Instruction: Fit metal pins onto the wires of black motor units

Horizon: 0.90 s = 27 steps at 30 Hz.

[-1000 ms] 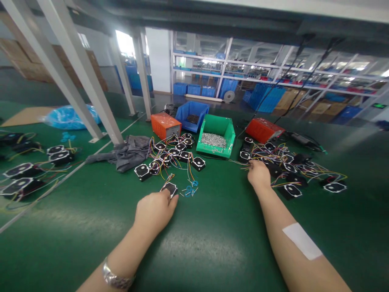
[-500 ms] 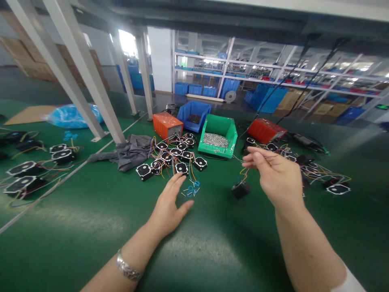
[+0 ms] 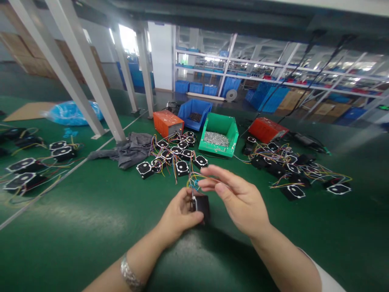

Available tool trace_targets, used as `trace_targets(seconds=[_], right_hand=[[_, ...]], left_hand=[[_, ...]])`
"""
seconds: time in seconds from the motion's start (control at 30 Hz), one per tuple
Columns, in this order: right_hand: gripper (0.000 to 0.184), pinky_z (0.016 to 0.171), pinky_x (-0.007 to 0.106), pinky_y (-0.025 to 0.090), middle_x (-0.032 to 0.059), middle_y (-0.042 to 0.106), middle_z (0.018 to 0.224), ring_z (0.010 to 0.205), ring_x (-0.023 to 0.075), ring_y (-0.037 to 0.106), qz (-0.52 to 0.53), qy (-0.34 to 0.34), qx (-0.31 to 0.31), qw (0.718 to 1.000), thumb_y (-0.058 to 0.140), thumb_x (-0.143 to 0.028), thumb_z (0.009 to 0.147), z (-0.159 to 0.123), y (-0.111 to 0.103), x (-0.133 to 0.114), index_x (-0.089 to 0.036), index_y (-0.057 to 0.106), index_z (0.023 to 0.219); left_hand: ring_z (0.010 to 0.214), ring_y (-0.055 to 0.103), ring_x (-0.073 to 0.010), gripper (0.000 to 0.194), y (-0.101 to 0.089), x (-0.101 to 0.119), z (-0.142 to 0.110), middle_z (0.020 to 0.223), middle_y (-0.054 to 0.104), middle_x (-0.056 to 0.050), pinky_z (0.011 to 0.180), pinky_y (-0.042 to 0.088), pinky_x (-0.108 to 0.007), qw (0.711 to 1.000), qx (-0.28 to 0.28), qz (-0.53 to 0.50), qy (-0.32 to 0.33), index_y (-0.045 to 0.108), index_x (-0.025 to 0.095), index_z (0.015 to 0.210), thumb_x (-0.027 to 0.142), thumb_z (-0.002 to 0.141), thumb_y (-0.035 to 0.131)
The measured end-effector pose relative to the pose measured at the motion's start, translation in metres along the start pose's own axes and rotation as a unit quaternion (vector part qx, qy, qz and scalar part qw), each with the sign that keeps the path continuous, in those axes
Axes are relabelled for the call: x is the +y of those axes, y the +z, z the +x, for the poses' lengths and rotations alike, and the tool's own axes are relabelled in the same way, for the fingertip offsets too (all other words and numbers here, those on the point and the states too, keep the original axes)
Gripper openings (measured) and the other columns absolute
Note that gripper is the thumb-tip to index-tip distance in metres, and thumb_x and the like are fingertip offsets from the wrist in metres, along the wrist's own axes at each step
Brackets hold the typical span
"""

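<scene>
My left hand (image 3: 179, 217) grips a small black motor (image 3: 203, 207) with a pale edge, thumb on the near side and fingers on the far side. Thin coloured wires (image 3: 194, 175) rise from it toward my right hand. My right hand (image 3: 240, 198) is just to the right of the motor, fingers stretched out and thumb apart, close to the wires; whether it touches them I cannot tell. Behind the motor lie small blue rings (image 3: 195, 184), partly hidden. Similar motors (image 3: 182, 167) with tangled wires are piled just beyond my left hand.
A green bin (image 3: 219, 151) of small metal parts stands beside a blue bin (image 3: 194, 113) and an orange box (image 3: 168, 124). More wired motors (image 3: 293, 191) lie at right, near a second orange box (image 3: 267, 129). A grey cloth (image 3: 133, 150) and metal posts (image 3: 88, 77) are at left.
My right hand has moved left, bringing the hanging motor to the middle, and has let go of it. My left hand has closed around the motor.
</scene>
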State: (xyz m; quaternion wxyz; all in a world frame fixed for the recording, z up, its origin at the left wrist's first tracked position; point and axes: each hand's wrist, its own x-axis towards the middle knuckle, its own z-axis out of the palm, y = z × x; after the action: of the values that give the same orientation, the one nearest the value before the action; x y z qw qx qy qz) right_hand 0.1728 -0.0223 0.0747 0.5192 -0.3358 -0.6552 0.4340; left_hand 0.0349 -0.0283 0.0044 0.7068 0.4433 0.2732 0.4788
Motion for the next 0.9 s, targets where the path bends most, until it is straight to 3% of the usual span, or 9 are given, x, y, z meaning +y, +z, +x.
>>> trace_targets(seconds=[0.1, 0.13, 0.3, 0.4, 0.47, 0.57, 0.7, 0.8, 0.9], right_hand=[[0.046, 0.064, 0.028, 0.049, 0.0052, 0.044, 0.112, 0.078, 0.0127, 0.056, -0.084, 0.017, 0.117, 0.989, 0.041, -0.009, 0.076, 0.011, -0.005, 0.038, -0.028, 0.037, 0.118], [0.045, 0.062, 0.028, 0.048, 0.0059, 0.046, 0.107, 0.074, 0.0121, 0.056, -0.142, 0.031, 0.123, 0.982, 0.041, -0.008, 0.075, 0.015, -0.008, 0.052, -0.025, 0.040, 0.116], [0.020, 0.073, 0.030, 0.040, 0.0056, 0.052, 0.082, 0.080, 0.0165, 0.049, -0.456, 0.043, -0.046, 0.888, 0.049, -0.016, 0.075, 0.022, -0.013, 0.108, -0.018, 0.059, 0.092], [0.017, 0.072, 0.030, 0.037, 0.0060, 0.052, 0.082, 0.082, 0.0180, 0.047, -0.536, 0.037, -0.076, 0.840, 0.052, -0.021, 0.075, 0.022, -0.010, 0.115, -0.020, 0.060, 0.090], [0.012, 0.071, 0.029, 0.036, 0.0056, 0.053, 0.082, 0.081, 0.0176, 0.047, -0.557, 0.040, -0.082, 0.825, 0.054, -0.020, 0.073, 0.021, -0.010, 0.114, -0.020, 0.060, 0.084], [0.007, 0.069, 0.027, 0.036, 0.0036, 0.053, 0.077, 0.077, 0.0158, 0.047, -0.540, 0.040, -0.088, 0.836, 0.058, -0.017, 0.070, 0.020, -0.011, 0.111, -0.018, 0.058, 0.077], [0.006, 0.060, 0.024, 0.037, 0.0005, 0.051, 0.068, 0.066, 0.0130, 0.048, -0.456, 0.067, -0.085, 0.884, 0.061, -0.013, 0.066, 0.018, -0.013, 0.104, -0.016, 0.056, 0.066], [0.006, 0.057, 0.022, 0.038, -0.0006, 0.050, 0.066, 0.062, 0.0115, 0.048, -0.361, 0.092, -0.026, 0.928, 0.059, -0.012, 0.066, 0.017, -0.010, 0.087, -0.016, 0.055, 0.063], [0.004, 0.059, 0.023, 0.039, -0.0010, 0.051, 0.066, 0.062, 0.0112, 0.049, -0.283, 0.068, 0.048, 0.956, 0.055, -0.014, 0.069, 0.013, 0.000, 0.063, -0.016, 0.056, 0.065]], left_hand=[[0.082, 0.055, -0.0229, 0.026, -0.010, 0.008, 0.006, 0.095, 0.055, -0.009, 0.059, 0.047, -0.032, 0.985, 0.045, -0.160, -0.042, 0.049, 0.017, 0.092, 0.021, 0.067, 0.052], [0.083, 0.056, -0.0232, 0.024, -0.014, 0.011, 0.008, 0.092, 0.057, -0.009, 0.061, 0.047, -0.033, 0.977, 0.064, -0.198, -0.045, 0.050, 0.015, 0.090, 0.021, 0.067, 0.050], [0.077, 0.057, -0.0195, 0.020, -0.026, 0.015, 0.013, 0.081, 0.060, -0.007, 0.063, 0.048, -0.032, 0.959, 0.140, -0.243, -0.046, 0.055, 0.013, 0.086, 0.024, 0.071, 0.050], [0.073, 0.058, -0.0183, 0.018, -0.026, 0.009, 0.015, 0.077, 0.061, -0.006, 0.061, 0.049, -0.033, 0.963, 0.166, -0.202, -0.069, 0.054, 0.013, 0.088, 0.018, 0.071, 0.052], [0.074, 0.058, -0.0188, 0.013, -0.025, 0.004, 0.017, 0.078, 0.061, -0.007, 0.065, 0.049, -0.035, 0.960, 0.179, -0.198, -0.085, 0.054, 0.011, 0.083, 0.013, 0.070, 0.051], [0.077, 0.058, -0.0192, 0.008, -0.024, 0.000, 0.020, 0.080, 0.061, -0.009, 0.070, 0.048, -0.036, 0.952, 0.201, -0.214, -0.091, 0.053, 0.010, 0.077, 0.012, 0.071, 0.048], [0.073, 0.060, -0.0193, 0.014, -0.025, 0.000, 0.022, 0.079, 0.062, -0.009, 0.068, 0.048, -0.034, 0.952, 0.204, -0.206, -0.101, 0.051, 0.010, 0.083, 0.021, 0.075, 0.046], [0.068, 0.061, -0.0195, 0.023, -0.025, -0.001, 0.020, 0.082, 0.061, -0.011, 0.059, 0.049, -0.032, 0.961, 0.184, -0.167, -0.123, 0.050, 0.011, 0.087, 0.030, 0.076, 0.047], [0.062, 0.061, -0.0187, 0.026, -0.021, -0.004, 0.017, 0.076, 0.061, -0.010, 0.051, 0.048, -0.029, 0.971, 0.169, -0.120, -0.118, 0.048, 0.011, 0.088, 0.034, 0.075, 0.047]])
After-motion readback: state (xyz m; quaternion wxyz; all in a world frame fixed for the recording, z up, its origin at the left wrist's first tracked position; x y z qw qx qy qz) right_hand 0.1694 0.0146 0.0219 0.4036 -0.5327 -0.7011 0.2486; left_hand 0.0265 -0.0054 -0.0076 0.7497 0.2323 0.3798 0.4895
